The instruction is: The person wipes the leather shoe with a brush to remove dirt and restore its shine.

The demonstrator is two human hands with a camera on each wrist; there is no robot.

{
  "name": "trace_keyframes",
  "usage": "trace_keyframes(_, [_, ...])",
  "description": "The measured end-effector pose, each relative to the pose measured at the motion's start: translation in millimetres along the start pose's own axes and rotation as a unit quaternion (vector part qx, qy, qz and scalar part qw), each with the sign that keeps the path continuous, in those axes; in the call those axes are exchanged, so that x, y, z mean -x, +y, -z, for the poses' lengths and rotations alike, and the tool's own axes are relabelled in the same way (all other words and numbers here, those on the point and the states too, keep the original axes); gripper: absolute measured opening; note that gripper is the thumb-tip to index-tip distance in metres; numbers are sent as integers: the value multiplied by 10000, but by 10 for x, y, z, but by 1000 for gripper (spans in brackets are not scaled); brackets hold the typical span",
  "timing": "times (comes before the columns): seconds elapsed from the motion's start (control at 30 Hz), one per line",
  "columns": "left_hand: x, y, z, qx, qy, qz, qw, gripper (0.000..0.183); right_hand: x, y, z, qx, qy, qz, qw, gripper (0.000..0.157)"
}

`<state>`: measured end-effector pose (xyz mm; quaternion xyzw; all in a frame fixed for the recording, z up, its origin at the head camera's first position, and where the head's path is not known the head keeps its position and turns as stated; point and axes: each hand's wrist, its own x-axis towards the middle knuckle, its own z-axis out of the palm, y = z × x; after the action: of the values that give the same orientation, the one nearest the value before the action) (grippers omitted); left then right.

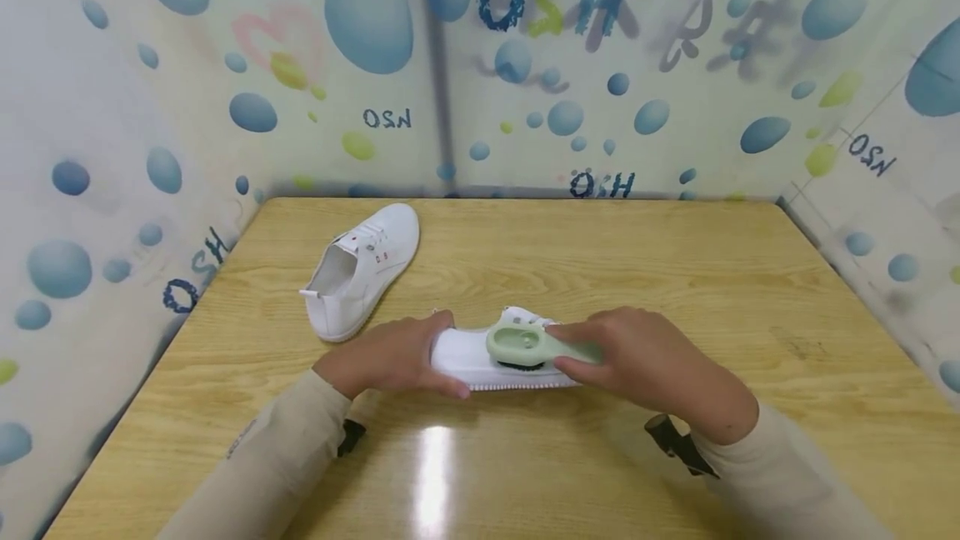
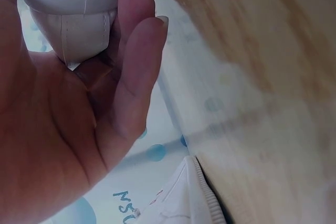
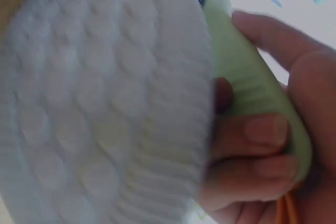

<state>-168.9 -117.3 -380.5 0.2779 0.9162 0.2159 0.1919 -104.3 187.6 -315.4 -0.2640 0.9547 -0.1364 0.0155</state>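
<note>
My left hand (image 1: 397, 354) grips a white shoe (image 1: 457, 357) by its heel end, the thumb along the near side. In the left wrist view the heel (image 2: 84, 32) sits between the fingers and the palm. My right hand (image 1: 637, 357) holds a light green brush (image 1: 517, 345) by its handle, dark bristles down against the shoe's side. In the right wrist view fingers curl round the green handle (image 3: 252, 82), an orange cord (image 3: 287, 208) hangs from its end, and the bumpy white sole (image 3: 89, 98) fills the left part.
A second white shoe (image 1: 367, 269) stands upright at the back left of the wooden table (image 1: 675, 265). Behind the table and along both sides hangs a patterned sheet (image 1: 480, 90) with blue and green spots. Dark straps show near both wrists.
</note>
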Motion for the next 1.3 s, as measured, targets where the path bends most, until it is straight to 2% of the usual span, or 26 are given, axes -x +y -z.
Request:
trace_keyframes(0.17, [0, 16, 42, -44, 4, 8, 10000, 75, -63, -56, -72, 174, 265, 275, 9991, 38])
trace_keyframes(0.23, [3, 24, 52, -49, -9, 23, 10000, 75, -60, -64, -60, 217, 253, 174, 9993, 38])
trace_keyframes(0.4, [6, 29, 55, -38, -24, 24, 10000, 76, -9, -17, 59, 59, -76, -197, 9998, 37])
trace_keyframes(0.5, [7, 27, 51, -52, -19, 22, 10000, 76, 14, 8, 83, -60, -94, -310, 9995, 34])
trace_keyframes(0.73, [13, 29, 45, -59, -33, 51, 10000, 75, -64, -35, -54, 32, 192, 265, 9995, 38])
trace_keyframes(1.03, [11, 34, 39, -115, -44, 31, 9999, 75, 22, 46, 84, -85, -123, -223, 9996, 35])
trace_keyframes(1.3, [7, 31, 25, -39, -96, 69, 9999, 76, -38, -2, -58, -135, 86, 119, 9998, 37])
